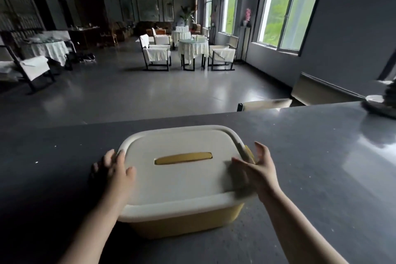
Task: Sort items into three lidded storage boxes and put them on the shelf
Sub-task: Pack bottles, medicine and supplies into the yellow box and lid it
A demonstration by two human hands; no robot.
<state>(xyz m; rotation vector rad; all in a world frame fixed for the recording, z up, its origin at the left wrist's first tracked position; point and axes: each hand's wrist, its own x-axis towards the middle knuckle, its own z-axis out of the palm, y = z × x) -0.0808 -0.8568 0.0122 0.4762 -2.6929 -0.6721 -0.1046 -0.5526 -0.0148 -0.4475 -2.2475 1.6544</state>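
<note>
A yellow storage box (pixel 184 224) with a cream lid (pixel 182 178) stands on the dark counter (pixel 310 167), right in front of me. The lid is on and has a yellow handle (pixel 183 158) set flat in its middle. My left hand (pixel 114 170) lies against the lid's left edge, fingers spread, thumb over the top. My right hand (pixel 256 166) is at the lid's right edge, fingers apart, thumb on the lid; it looks blurred. Neither hand grips anything. The box's contents are hidden.
A dark round object on a plate (pixel 381 103) sits at the counter's far right. A chair back (pixel 264 104) rises just behind the counter. Beyond lies a dim room with clothed tables (pixel 192 47), white chairs and windows on the right.
</note>
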